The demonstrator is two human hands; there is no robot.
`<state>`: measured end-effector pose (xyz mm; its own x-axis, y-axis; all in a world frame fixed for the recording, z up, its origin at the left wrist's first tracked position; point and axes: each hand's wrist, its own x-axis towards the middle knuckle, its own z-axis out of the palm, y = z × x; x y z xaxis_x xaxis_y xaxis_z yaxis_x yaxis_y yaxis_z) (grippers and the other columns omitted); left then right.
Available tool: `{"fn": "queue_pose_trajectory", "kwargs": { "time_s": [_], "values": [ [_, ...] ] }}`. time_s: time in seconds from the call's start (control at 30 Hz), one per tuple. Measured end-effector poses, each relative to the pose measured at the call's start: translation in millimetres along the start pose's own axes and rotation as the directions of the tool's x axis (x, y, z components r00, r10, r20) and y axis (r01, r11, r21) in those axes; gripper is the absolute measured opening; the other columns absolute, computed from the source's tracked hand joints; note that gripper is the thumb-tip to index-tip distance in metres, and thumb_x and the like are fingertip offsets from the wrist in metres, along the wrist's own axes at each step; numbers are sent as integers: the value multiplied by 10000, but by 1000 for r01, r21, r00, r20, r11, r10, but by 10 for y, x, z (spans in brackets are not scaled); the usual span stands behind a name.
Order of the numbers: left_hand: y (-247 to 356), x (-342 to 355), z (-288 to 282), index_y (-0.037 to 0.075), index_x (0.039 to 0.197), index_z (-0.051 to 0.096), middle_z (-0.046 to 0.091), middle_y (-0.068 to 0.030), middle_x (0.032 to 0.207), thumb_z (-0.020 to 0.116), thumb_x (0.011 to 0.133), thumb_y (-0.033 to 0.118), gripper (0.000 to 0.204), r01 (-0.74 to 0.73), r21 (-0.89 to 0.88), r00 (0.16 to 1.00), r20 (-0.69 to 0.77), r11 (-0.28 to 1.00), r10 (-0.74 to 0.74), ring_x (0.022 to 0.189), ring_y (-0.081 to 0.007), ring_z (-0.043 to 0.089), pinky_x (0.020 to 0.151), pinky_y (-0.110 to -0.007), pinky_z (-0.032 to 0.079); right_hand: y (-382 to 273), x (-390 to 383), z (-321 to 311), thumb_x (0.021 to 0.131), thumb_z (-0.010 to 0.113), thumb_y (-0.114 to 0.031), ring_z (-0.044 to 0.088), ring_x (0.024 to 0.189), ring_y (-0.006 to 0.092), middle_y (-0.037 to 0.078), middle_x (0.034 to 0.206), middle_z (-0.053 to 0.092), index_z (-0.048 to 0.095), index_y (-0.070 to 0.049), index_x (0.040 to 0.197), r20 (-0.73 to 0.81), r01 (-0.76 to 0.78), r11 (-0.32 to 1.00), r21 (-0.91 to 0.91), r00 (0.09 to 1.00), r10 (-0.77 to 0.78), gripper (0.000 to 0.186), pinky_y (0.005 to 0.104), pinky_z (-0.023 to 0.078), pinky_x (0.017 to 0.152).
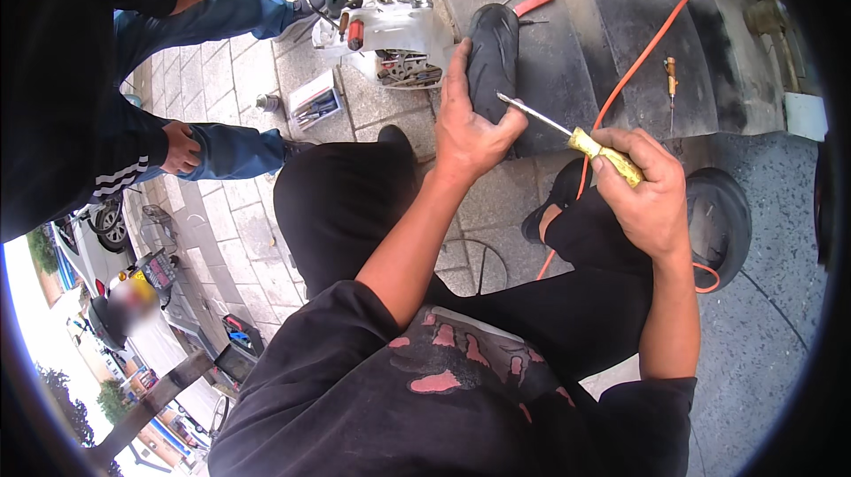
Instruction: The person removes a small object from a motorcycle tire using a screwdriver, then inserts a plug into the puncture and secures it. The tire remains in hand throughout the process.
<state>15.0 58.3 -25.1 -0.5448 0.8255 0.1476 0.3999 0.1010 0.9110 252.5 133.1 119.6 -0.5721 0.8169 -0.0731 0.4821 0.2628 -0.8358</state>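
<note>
My left hand (474, 127) grips the near end of a black tyre (493, 43) with a grooved tread, fingers along its left side and thumb at the right. In my right hand (645, 184) is a screwdriver (607, 156) with a yellowish handle. Its metal shaft points up and left, and the tip is close to the tyre's surface, just above my left thumb. Whether the tip touches the rubber I cannot tell. Beyond the tyre lies a red-handled tool (534, 1) on the dark step.
An orange hose (640, 58) crosses the dark step (567, 34). An awl-like tool (671, 82) lies to its right. Tool-filled containers (417, 34) (324, 87) and a metal can (268, 103) stand on the paving. Another person's legs (226, 153) are at left; a black rubber tub (722, 220) is at right.
</note>
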Motion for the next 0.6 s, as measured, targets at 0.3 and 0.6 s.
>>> {"fn": "queue_pose_trajectory", "kwargs": {
  "time_s": [0.3,0.6],
  "values": [
    [21,-37,76,115,1774,372,617,-300,1514,870,808,279,1099,47,9,998,-33,999,-47,1372,-489,688,1154,-530,577,-335,105,-138,930,821,-53,722,764,284,130,944,732,839,-12,1189,32,146,961,-235,989,-142,263,377,569,732],
    [205,-126,65,153,1770,382,632,-295,1536,907,818,363,1107,57,53,998,16,997,-58,1365,-484,702,1113,-529,600,-931,287,-281,850,858,-70,719,803,340,121,863,629,784,-42,1040,332,489,637,-596,872,-359,206,459,584,714]
  ]
}}
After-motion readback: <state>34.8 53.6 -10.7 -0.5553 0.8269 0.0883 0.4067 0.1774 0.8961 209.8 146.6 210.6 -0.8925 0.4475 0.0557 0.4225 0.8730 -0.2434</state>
